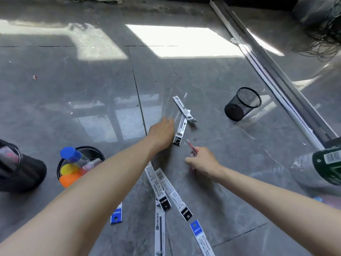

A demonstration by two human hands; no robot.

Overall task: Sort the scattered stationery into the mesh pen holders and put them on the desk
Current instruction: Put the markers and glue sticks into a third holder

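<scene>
The gathering step is judged to be in hand. A few red pens [191,147] are clenched in the right hand [202,164], while the left hand [162,133] is stretched out beside a packaged refill [180,130] on the floor; its grip cannot be told, the fingers being blurred. Next, that flat packet would need to be pinched up by an edge and carried to the empty mesh pen holder [242,103], well apart to the right, since the left mesh holder [92,153] is seen crowded.
</scene>
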